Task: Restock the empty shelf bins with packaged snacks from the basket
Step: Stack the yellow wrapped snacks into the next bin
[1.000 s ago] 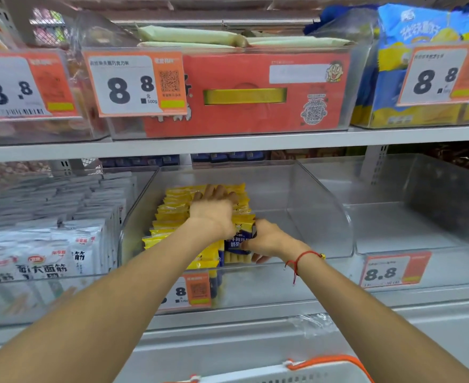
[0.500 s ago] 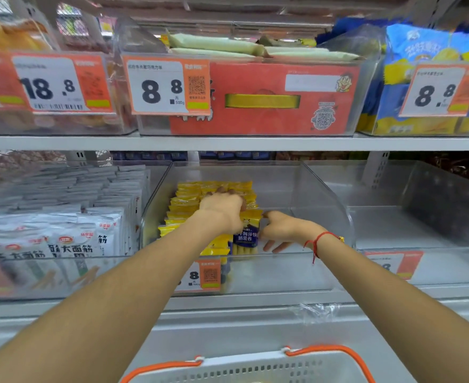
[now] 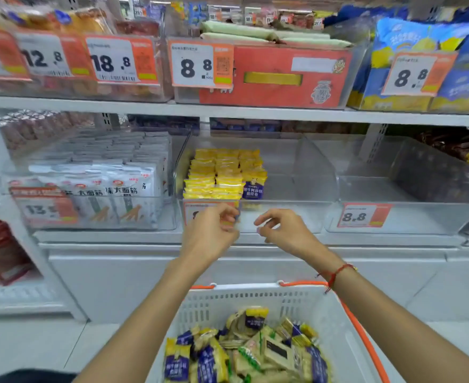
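Yellow snack packs [image 3: 222, 175] stand in rows at the left of a clear middle bin [image 3: 291, 214] on the lower shelf; the clear bin to its right [image 3: 410, 217] holds none. Both hands hang in front of that middle bin's lip, left hand [image 3: 211, 236] and right hand [image 3: 286, 233] with fingers loosely curled and holding nothing. Below them, a white basket [image 3: 255, 297] with orange handles carries a loose heap of yellow-and-blue packs [image 3: 244, 349].
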